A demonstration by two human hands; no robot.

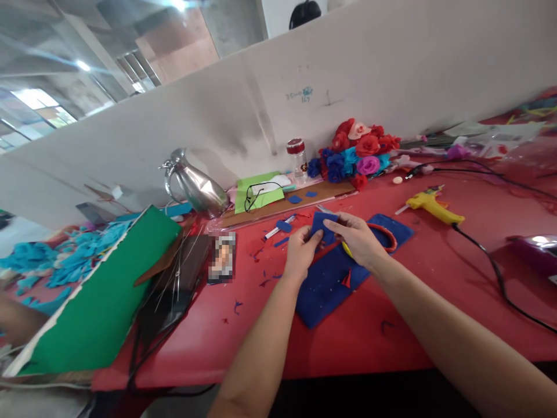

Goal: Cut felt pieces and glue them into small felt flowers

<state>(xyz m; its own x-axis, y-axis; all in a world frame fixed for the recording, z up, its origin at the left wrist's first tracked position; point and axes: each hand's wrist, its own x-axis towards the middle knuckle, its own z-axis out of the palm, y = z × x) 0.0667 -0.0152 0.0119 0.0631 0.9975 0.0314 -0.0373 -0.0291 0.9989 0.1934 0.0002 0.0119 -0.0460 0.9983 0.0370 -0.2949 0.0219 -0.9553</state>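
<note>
A small piece of blue felt (319,222) is held up between my two hands over the red table. My left hand (301,249) pinches its lower left edge, and my right hand (354,235) grips its right side with thumb and fingers. Under my hands lies a larger folded sheet of blue felt (319,290). Scissors with an orange and yellow handle (389,235) rest on that sheet, partly hidden by my right hand. To the left, a small blue felt cutout (284,226) lies over a white marker (274,232), with blue scraps scattered nearby.
A yellow glue gun (435,209) with a black cord lies at the right. Behind are a bunch of fabric flowers (368,145), a glass jar (297,162), glasses (256,194) and a steel jug (198,188). A green board (104,290) leans at the left.
</note>
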